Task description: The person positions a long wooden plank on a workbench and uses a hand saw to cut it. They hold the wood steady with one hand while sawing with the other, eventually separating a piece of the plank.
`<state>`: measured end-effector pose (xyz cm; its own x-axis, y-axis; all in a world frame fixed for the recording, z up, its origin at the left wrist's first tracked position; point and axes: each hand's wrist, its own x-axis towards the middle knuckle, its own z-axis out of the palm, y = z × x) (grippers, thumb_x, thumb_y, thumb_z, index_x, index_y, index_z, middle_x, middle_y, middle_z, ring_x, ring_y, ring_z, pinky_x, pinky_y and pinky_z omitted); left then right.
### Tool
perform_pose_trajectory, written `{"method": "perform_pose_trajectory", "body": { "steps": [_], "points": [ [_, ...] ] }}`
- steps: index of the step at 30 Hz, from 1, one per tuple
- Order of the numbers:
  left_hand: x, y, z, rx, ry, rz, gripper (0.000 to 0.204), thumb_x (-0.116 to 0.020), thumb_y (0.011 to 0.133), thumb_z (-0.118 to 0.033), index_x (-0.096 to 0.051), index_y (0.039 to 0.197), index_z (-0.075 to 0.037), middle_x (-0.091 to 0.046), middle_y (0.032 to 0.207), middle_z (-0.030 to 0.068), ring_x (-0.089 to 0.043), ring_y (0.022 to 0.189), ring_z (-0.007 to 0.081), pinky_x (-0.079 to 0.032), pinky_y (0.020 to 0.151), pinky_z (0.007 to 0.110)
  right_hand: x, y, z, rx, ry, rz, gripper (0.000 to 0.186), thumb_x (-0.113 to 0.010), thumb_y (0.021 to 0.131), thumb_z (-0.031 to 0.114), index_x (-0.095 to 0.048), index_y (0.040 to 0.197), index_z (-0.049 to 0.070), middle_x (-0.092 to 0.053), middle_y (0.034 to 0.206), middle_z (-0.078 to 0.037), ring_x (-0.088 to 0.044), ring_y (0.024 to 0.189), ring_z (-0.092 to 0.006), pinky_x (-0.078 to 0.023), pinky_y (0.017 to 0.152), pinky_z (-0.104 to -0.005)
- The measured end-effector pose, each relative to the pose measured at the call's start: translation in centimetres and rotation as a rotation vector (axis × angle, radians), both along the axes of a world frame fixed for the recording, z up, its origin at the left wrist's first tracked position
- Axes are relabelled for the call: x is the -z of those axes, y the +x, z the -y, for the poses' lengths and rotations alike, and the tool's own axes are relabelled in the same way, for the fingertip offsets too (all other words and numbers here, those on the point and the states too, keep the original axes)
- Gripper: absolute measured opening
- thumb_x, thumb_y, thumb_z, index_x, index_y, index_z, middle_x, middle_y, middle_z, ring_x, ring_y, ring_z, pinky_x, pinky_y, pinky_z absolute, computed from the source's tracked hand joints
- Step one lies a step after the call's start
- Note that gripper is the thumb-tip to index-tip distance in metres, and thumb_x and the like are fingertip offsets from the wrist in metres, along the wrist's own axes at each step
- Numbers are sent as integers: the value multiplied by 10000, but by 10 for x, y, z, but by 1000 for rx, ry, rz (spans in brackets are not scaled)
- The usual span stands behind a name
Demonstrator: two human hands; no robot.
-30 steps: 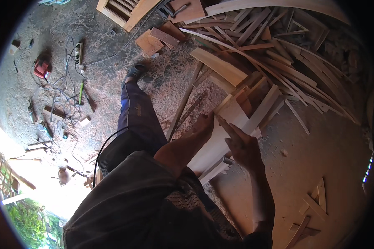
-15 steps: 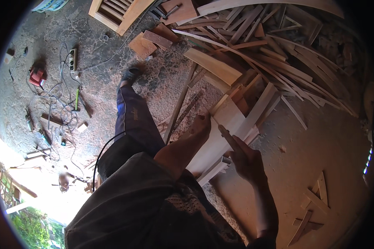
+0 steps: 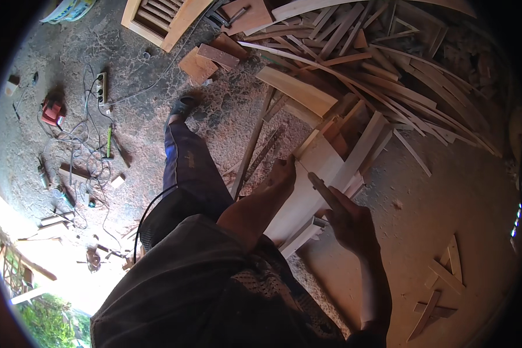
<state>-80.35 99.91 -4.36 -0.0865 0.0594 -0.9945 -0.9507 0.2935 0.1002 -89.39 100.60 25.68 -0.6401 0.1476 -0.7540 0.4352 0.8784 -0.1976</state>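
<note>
My left hand (image 3: 282, 173) is curled closed at the left edge of a pale wide board (image 3: 296, 197); whatever its fingers hold is hidden. A fine line runs from these fingers over the board, too thin to name. My right hand (image 3: 352, 225) is wrapped round a short wooden bar-like piece (image 3: 325, 191), its far end pointing up and left over the board, apart from my left hand. I cannot tell whether it is a tool's handle. The board lies slanted in front of me, with a long pale plank (image 3: 362, 145) along its right side.
A heap of wood strips (image 3: 383, 75) fills the far right. Thick timber (image 3: 298, 93) lies beyond the board. On the left floor are a power strip (image 3: 101, 88), tangled cords and a red power tool (image 3: 53, 111). Crossed wood offcuts (image 3: 446, 269) lie at lower right.
My right hand has shifted slightly right with the wooden piece, whose tip now sits a little farther from my left hand. My left hand stays nearly in place at the board's edge.
</note>
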Motion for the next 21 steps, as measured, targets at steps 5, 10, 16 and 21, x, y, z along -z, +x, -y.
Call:
{"method": "perform_pose_trajectory", "body": {
  "steps": [5,10,16,21],
  "points": [
    [-6,-11,-7,-20,41,2,556,-593,882,-538,-649,1075,-20,-683,1064,217,-626,1057,381,-410,978,469,8,20,-9,201,14,93,495,-642,900,160,-515,1378,157,-654,1108,-168,-657,767,-387,-555,634,-427],
    [0,-7,2,-62,26,-28,573,-548,905,-537,-659,1074,0,-676,1079,236,-635,1045,381,-450,940,463,-83,-34,23,65,54,93,550,-613,905,124,-465,1432,179,-663,1148,-104,-682,810,-342,-557,620,-398],
    [25,20,-5,-263,1,-28,669,-389,952,-577,-642,1151,10,-649,1180,235,-601,1124,403,-442,953,473,-34,-7,18,136,52,-22,532,-611,910,123,-490,1425,174,-682,1124,-151,-720,818,-246,-551,626,-335],
    [40,-15,1,-81,212,-144,574,-478,933,-519,-628,1168,-18,-650,1177,221,-599,1146,376,-445,960,466,-101,-5,16,272,174,-324,469,-664,914,196,-565,1345,39,-698,1120,-173,-708,838,-191,-547,719,-312]
  ]
}}
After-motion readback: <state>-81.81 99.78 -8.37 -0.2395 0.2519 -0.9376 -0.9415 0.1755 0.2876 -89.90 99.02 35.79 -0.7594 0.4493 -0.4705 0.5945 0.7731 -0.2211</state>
